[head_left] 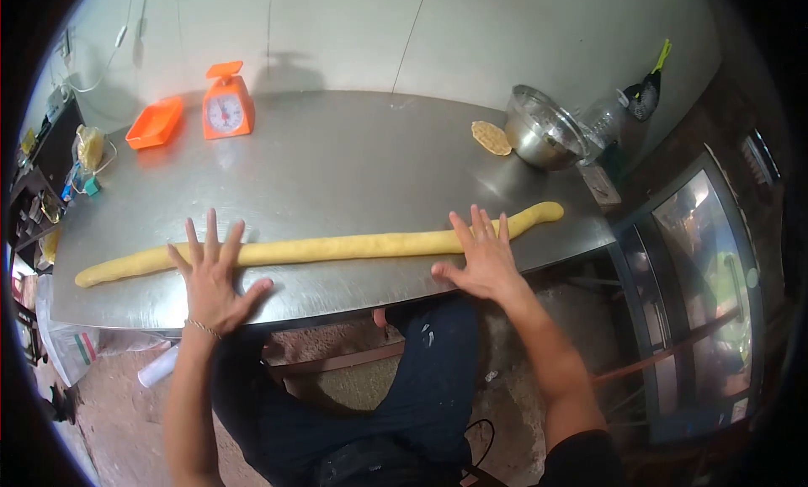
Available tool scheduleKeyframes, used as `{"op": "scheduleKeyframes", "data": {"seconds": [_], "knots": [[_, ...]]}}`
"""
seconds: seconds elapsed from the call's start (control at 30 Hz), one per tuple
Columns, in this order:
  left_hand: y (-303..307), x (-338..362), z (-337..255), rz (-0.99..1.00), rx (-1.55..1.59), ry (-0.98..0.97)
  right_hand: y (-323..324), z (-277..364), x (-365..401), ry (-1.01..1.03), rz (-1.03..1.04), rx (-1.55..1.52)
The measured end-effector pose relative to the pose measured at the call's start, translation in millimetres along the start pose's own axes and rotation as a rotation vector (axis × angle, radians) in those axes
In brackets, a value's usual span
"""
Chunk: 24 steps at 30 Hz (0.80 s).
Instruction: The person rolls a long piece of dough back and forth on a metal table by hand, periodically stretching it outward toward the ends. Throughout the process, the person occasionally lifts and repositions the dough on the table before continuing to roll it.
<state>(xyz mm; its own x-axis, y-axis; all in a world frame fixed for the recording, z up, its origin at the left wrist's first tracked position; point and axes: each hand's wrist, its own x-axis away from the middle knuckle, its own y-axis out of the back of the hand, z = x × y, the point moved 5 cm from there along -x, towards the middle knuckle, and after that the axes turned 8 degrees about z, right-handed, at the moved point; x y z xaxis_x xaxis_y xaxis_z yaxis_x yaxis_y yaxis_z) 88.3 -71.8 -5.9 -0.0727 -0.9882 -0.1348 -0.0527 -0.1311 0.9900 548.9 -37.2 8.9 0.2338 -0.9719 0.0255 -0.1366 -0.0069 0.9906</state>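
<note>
The scene is lit evenly and fairly brightly. A broad, soft sheen is spread across the steel worktop [337, 167], and a faint shadow of the orange scale [227, 108] is thrown onto the pale wall [353, 32] behind it. The centre, with the dough rope [337, 248], is rendered reasonably sharp. Strong fisheye bending is seen towards the edges, and the corners are blacked out. Bright reflections are carried by the glass cabinet [707, 293]; the floor [126, 403] is left dimmer.

steel table [353, 163], pale wall [337, 32], reddish floor [118, 420].
</note>
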Motion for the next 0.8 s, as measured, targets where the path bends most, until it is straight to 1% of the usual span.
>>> {"op": "scheduleKeyframes", "data": {"seconds": [0.07,0.13,0.2,0.27,0.37,0.4,0.43,0.47,0.5,0.53,0.57,0.67,0.77,0.8], "knots": [[-5,-32,9,-0.009,-0.030,0.016,2,-12,-42,-0.034,0.069,-0.050],[-5,-69,17,0.079,-0.053,0.078,-6,-31,-89,-0.046,0.110,-0.128],[-12,-108,28,0.148,-0.048,0.151,-11,-49,-135,-0.064,0.065,-0.244],[-22,-151,48,0.174,0.012,0.216,-8,-66,-179,0.001,-0.084,-0.263],[-33,-200,73,0.184,0.109,0.310,-12,-81,-228,0.076,-0.217,-0.275],[-37,-210,79,0.184,0.145,0.339,-16,-83,-235,0.066,-0.206,-0.278],[-47,-218,86,0.241,0.183,0.380,-15,-85,-240,0.056,-0.200,-0.277],[-55,-221,91,0.277,0.146,0.368,-14,-88,-241,0.044,-0.197,-0.273],[-63,-224,98,0.313,0.109,0.355,-18,-93,-240,-0.003,-0.149,-0.262],[-54,-221,90,0.343,0.070,0.342,-25,-98,-237,-0.049,-0.106,-0.252],[-46,-212,83,0.342,0.110,0.395,-29,-102,-233,-0.097,-0.068,-0.246],[-38,-190,81,0.463,0.090,0.350,-35,-110,-206,-0.176,0.068,-0.321],[-21,-154,71,0.439,0.101,0.286,-28,-108,-167,-0.198,0.220,-0.334],[-18,-141,70,0.411,0.107,0.250,-24,-106,-151,-0.190,0.230,-0.324]]}}
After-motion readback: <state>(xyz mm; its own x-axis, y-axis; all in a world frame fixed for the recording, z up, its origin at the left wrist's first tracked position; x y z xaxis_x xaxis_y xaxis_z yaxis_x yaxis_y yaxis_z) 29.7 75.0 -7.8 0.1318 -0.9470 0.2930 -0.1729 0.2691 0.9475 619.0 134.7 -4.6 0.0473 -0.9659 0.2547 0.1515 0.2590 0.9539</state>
